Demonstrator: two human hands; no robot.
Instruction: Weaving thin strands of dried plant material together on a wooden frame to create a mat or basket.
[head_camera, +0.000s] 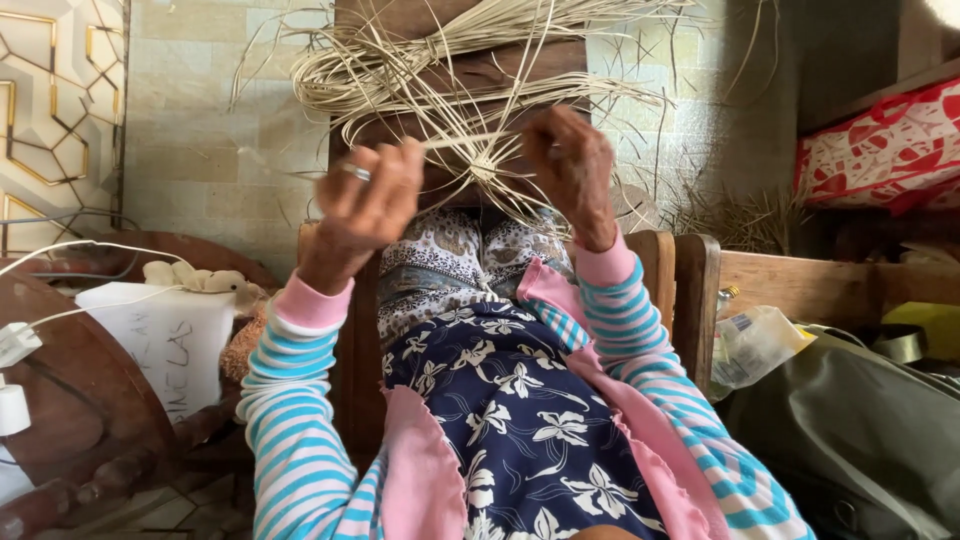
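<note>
Two hands up in front of the head camera, both busy with a bunch of pale straw-like fibre strands. Only one view, so here goes.

Left hand has a ring on one finger and looks blurry. Its fingers are curled and pinched on a single strand that runs across toward the other hand. Right hand sits just across from it, fingers closed around the spot where lots of strands cross in a knot-like centre. The hands are near each other but not touching, with that woven centre between them, closer to the right one. Loose ends fan out above and to both sides of the hands, and a coiled bundle of the same fibre hangs just above the left hand.

My read: this is early weaving, with the starting hub of the piece being worked while most of the strands are still loose. The next bit probably calls for keeping the hub pinned firmly with the right hand and threading the pinched strand over or under its neighbours without letting tension slip.

Below the hands there's a floral dress and striped sleeves; a wooden chair sits below the right hand.
</note>
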